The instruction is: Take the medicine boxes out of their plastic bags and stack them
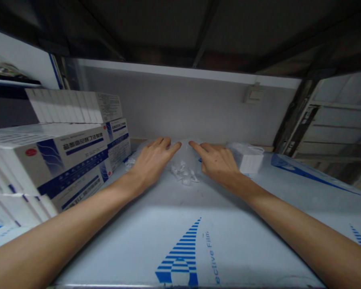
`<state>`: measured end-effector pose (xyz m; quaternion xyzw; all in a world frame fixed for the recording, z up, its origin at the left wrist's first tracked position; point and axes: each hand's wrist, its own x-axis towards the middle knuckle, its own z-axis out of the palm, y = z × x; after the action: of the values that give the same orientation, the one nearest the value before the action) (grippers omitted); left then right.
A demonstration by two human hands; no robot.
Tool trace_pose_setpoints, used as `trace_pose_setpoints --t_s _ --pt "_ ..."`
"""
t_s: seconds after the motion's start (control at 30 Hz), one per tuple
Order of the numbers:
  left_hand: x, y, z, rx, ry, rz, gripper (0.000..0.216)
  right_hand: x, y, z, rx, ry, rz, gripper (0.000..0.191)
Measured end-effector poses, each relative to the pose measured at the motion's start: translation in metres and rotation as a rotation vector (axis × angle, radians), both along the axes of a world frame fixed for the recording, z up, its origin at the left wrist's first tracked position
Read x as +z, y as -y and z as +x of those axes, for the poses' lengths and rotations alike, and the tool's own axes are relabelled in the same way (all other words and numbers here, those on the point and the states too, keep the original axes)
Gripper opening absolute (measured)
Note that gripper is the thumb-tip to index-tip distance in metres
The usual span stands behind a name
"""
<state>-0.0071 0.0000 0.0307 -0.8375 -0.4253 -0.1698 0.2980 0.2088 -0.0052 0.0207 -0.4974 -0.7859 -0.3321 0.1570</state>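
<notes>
Near the back of the shelf lies a clear plastic bag (185, 158), its crumpled end pointing toward me. My left hand (155, 156) is on the bag's left side, with the fingers curled over it and the thumb stretched inward. On the other side, my right hand (216, 160) mirrors it, thumb pointing toward the left one and fingers bent around the plastic. The fingertips of both hands are partly hidden. What the bag contains cannot be made out. Just right of my right hand sits a small stack of white boxes (251, 158) wrapped in clear plastic.
White and blue medicine boxes (78, 146) are stacked on the left, with a row of narrow boxes (69, 106) on top. Blue-printed protective film covers the shelf surface (132, 245). A dark upper shelf (156, 32) hangs low overhead. A wall switch (254, 95) is behind.
</notes>
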Motion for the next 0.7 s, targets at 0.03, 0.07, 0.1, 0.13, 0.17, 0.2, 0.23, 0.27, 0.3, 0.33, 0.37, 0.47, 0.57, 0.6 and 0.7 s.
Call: trace_pose_setpoints --t_s 0.03,0.07,0.1,0.13,0.17,0.2,0.23,0.27,0.3,0.33,0.37,0.47,0.57,0.6,0.7 --pt "-0.0003 0.0001 0.0005 0.001 -0.002 -0.003 0.056 0.0007 0.0 -0.0002 0.006 0.002 0.001 0.06" --pt "-0.0006 -0.0002 0.0009 -0.001 -0.008 -0.001 0.055 0.0017 0.0001 -0.0005 0.006 0.006 -0.001 0.055" --pt "-0.0011 -0.0006 0.0011 -0.004 -0.02 0.003 0.051 0.003 0.0005 -0.0008 0.002 0.01 -0.007 0.049" --pt "-0.0018 -0.0012 0.0011 -0.008 -0.036 0.011 0.046 0.0043 0.001 -0.0011 -0.007 0.014 -0.013 0.042" --pt "-0.0026 -0.0019 0.0011 -0.012 -0.055 0.019 0.041 0.0055 0.0016 -0.0014 -0.023 0.015 -0.019 0.036" --pt "-0.0035 -0.0025 0.0011 -0.014 -0.071 0.027 0.036 0.0065 0.0023 -0.0017 -0.04 0.01 -0.02 0.031" --pt "-0.0044 -0.0028 0.0013 -0.013 -0.078 0.033 0.032 0.0073 0.003 -0.002 -0.057 -0.001 -0.019 0.027" --pt "-0.0053 -0.003 0.0017 -0.011 -0.073 0.035 0.027 0.0078 0.0035 -0.0021 -0.071 -0.017 -0.013 0.024" --pt "-0.0061 -0.0028 0.0024 -0.006 -0.056 0.033 0.023 0.008 0.0038 -0.0023 -0.083 -0.036 -0.005 0.024" --pt "-0.0066 -0.0025 0.0032 0.001 -0.037 0.029 0.02 0.0081 0.0039 -0.0024 -0.094 -0.054 -0.001 0.026" --pt "-0.007 -0.002 0.0041 0.008 -0.022 0.023 0.023 0.0081 0.0037 -0.0024 -0.102 -0.065 -0.007 0.03" --pt "-0.0065 -0.0011 0.0058 0.034 -0.013 -0.006 0.04 0.0084 0.0023 -0.0024 -0.102 -0.034 -0.079 0.034" --pt "-0.0061 -0.0026 0.0038 0.067 -0.015 -0.032 0.033 0.009 0.0021 -0.0028 -0.072 0.017 -0.135 0.035" --pt "-0.0064 -0.0036 0.0025 0.074 -0.012 -0.026 0.031 0.009 0.0026 -0.0031 -0.069 0.025 -0.14 0.039" --pt "-0.0088 -0.0071 -0.0015 0.085 -0.024 0.036 0.043 0.0074 0.0056 -0.0049 -0.087 0.025 -0.138 0.045"
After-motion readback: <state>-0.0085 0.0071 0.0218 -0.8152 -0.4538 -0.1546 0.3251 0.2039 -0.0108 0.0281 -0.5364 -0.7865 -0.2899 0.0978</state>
